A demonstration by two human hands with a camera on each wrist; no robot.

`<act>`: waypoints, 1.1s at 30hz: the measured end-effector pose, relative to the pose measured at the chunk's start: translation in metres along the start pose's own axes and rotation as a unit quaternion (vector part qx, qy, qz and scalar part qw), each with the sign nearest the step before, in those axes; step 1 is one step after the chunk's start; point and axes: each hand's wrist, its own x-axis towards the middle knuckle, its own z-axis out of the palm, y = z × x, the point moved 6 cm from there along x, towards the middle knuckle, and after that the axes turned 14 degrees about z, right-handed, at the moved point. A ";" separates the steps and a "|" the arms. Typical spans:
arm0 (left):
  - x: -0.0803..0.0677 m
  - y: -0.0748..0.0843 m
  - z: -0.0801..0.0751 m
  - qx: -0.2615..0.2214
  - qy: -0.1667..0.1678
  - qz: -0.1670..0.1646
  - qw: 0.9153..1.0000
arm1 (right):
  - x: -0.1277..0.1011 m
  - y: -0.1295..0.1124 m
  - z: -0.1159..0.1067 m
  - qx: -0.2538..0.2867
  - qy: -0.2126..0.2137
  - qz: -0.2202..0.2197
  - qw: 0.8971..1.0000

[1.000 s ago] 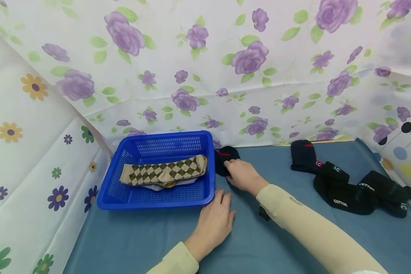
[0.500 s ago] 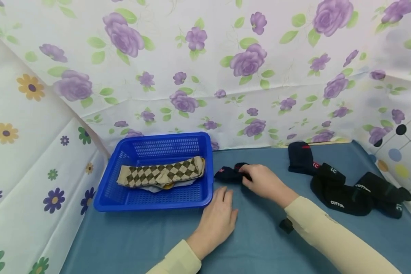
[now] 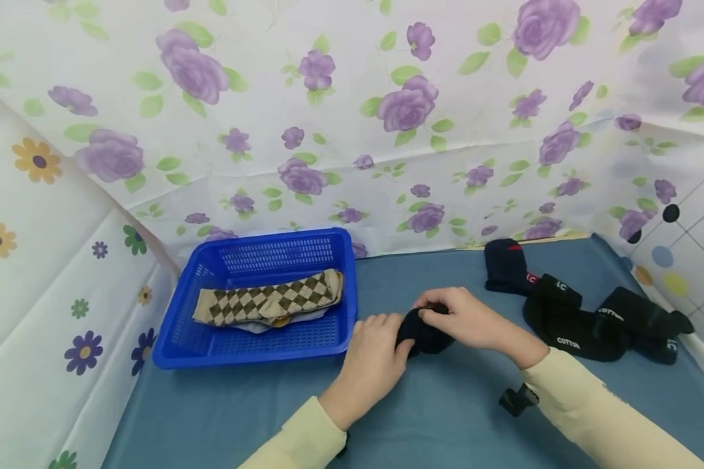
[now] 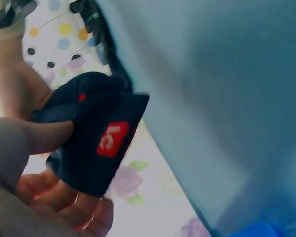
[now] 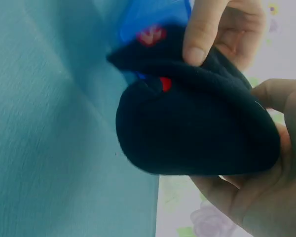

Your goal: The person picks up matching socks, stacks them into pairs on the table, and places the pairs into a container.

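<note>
A dark navy sock (image 3: 424, 337) is held between both hands, just above the blue cloth in front of the basket's right side. My left hand (image 3: 368, 358) pinches its cuff between thumb and fingers; the left wrist view shows a red patch with white letters on that cuff (image 4: 106, 148). On the other end, my right hand (image 3: 466, 318) grips the sock with thumb and fingers. The right wrist view shows the sock's rounded, folded part (image 5: 192, 133) with a small red spot, both thumbs against the fabric. Part of the sock is hidden behind the fingers.
Left of the hands stands a blue plastic basket (image 3: 252, 360) with diamond-patterned socks (image 3: 270, 301) on lighter ones. To the right lie another navy sock (image 3: 502, 266) and several black socks (image 3: 575, 332) marked COTTON. Flowered sheets (image 3: 328, 130) hang behind the blue cloth (image 3: 234, 417).
My right hand has drawn the navy sock from beside the basket toward me and lifted it. My left hand, earlier resting on the cloth, now grips its other end.
</note>
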 end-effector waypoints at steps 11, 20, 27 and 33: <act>0.008 -0.016 -0.044 -0.116 -0.029 -0.034 0.992 | -0.009 -0.002 -0.001 0.009 -0.030 -0.024 0.999; 0.013 -0.028 -0.065 -0.112 -0.032 -0.044 0.992 | -0.014 0.000 -0.026 -0.066 0.129 -0.066 0.987; 0.012 -0.039 -0.076 -0.127 -0.012 -0.077 0.989 | -0.017 0.010 -0.031 -0.060 0.143 -0.074 0.985; 0.012 -0.041 -0.085 -0.117 0.009 -0.076 0.990 | -0.016 0.015 -0.028 -0.058 0.121 -0.044 0.990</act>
